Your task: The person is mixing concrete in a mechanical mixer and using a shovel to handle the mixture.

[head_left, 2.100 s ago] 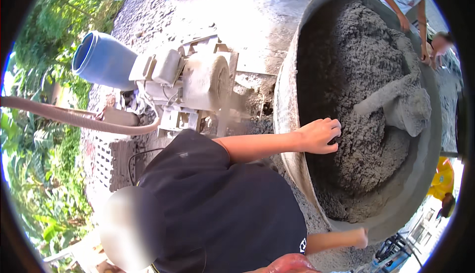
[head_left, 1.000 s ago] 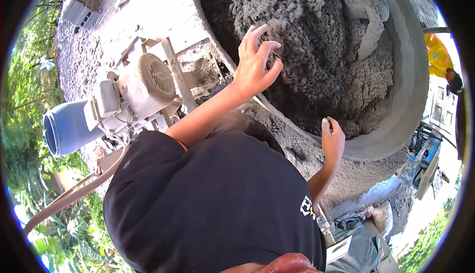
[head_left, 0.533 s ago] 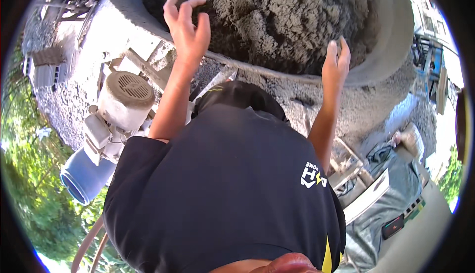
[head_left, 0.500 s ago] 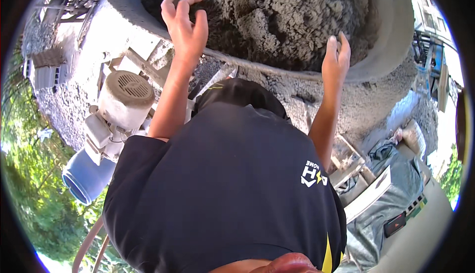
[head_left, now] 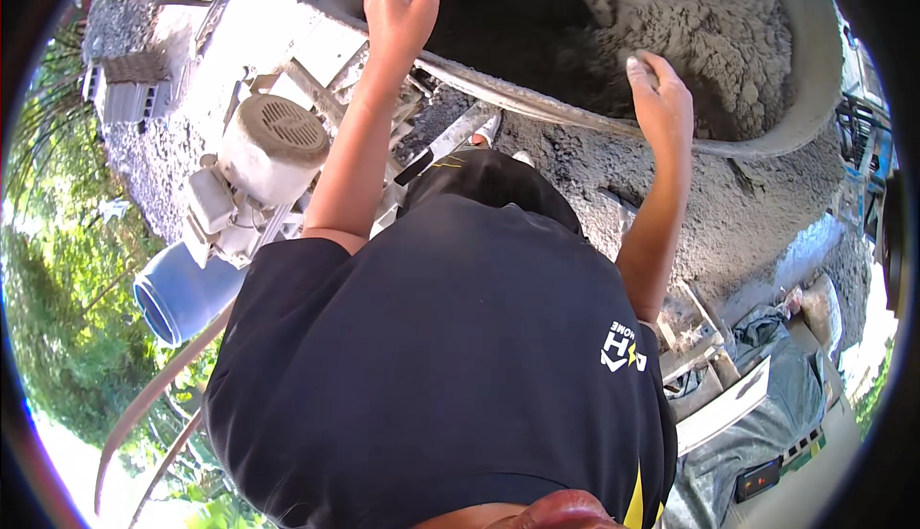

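Concrete mix [head_left: 709,40] heaped grey and crumbly inside mixer drum [head_left: 815,79], filling upper frame. Left hand [head_left: 398,2] raised over drum's near rim, fingers curled loosely, nothing visibly gripped. Right hand [head_left: 661,98] resting on rim at edge of mix, fingers bent, contents impossible to tell. Electric motor [head_left: 273,146] and blue barrel [head_left: 182,294] just left of drum

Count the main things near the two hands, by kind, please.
Hands: 2, left hand and right hand
Mixer drum: 1
Motor: 1
Blue barrel: 1
Total: 5
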`<action>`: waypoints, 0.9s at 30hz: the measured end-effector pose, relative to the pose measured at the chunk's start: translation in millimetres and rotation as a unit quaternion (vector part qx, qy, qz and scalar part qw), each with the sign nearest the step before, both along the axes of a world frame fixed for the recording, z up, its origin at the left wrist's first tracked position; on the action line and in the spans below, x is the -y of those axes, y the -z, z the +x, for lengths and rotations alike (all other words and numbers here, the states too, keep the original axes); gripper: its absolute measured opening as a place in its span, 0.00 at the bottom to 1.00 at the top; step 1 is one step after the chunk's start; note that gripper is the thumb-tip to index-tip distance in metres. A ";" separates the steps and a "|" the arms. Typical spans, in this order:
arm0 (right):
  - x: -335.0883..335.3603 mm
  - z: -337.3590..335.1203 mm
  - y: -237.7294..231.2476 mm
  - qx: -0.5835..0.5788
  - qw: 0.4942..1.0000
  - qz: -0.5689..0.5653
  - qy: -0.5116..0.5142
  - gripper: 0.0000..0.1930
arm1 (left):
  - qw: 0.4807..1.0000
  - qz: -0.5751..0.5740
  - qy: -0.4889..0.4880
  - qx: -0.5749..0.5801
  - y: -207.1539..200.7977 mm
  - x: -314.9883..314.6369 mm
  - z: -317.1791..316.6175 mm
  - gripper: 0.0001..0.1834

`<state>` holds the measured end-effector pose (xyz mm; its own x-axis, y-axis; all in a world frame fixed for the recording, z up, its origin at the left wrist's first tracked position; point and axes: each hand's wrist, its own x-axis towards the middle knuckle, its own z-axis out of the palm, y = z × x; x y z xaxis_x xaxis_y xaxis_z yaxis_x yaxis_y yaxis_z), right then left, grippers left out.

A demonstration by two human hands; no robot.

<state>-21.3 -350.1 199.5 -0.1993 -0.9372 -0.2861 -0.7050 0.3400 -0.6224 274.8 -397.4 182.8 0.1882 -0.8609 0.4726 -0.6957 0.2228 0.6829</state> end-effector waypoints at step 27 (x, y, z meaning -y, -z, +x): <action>0.5 -11.0 24.2 -0.110 0.972 0.047 -0.201 0.32 | 0.975 0.092 0.032 0.201 25.3 9.6 6.3 0.12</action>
<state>-32.3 -350.6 175.3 0.1124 -0.9237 -0.3663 -0.9054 0.0567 -0.4207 281.1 -407.0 157.6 -0.0378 -0.9423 0.3327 -0.9040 0.1741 0.3904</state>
